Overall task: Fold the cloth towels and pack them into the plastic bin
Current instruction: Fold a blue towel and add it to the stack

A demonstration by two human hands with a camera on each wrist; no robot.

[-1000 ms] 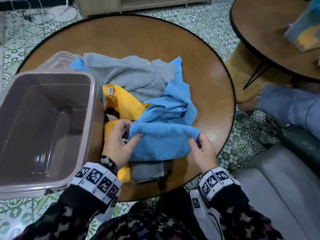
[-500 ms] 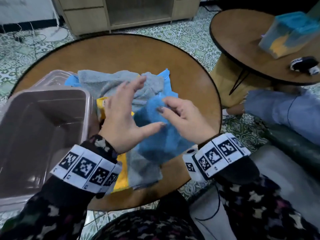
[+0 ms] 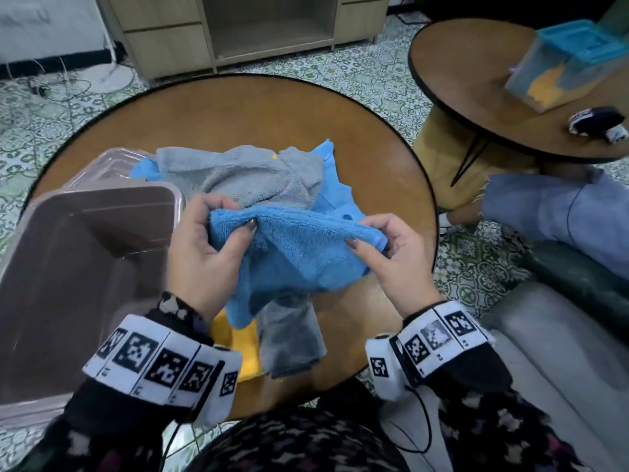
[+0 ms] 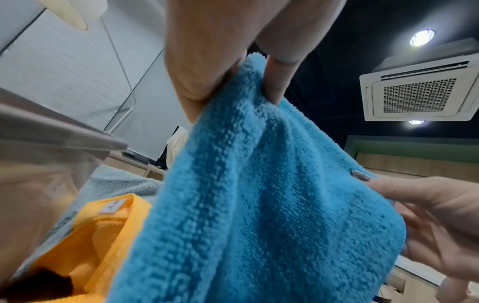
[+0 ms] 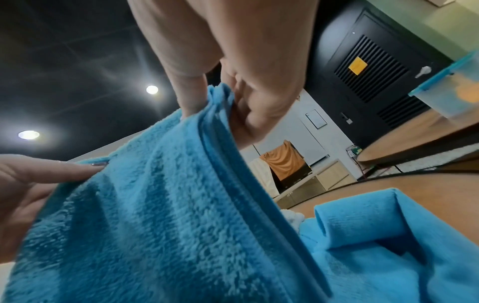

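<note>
A fluffy bright-blue terry towel (image 3: 292, 253) is held up above the near half of the round brown wooden table (image 3: 238, 117), stretched between both hands. Its left top corner is pinched by the left hand (image 3: 204, 247), thumb over the front and fingers curled behind; its right top corner is pinched in the same way by the right hand (image 3: 391, 257). The lower part of the towel hangs loose and hides part of the pile beneath.

Under and behind it, a crumpled grey terry towel (image 3: 245, 175) is spread on the table, with a thinner light-blue cloth (image 3: 335, 195) just to its right. A yellow cloth (image 3: 238, 338) and a folded dark-grey cloth (image 3: 289, 338) lie at the near edge, partly covered by the hanging towel. The translucent brownish plastic bin (image 3: 85, 267) stands at the left, touching the pile, with its clear lid (image 3: 112, 165) behind it.

On a second round table (image 3: 476, 80) at the far right, a clear box with a blue lid (image 3: 571, 63) is seen.
</note>
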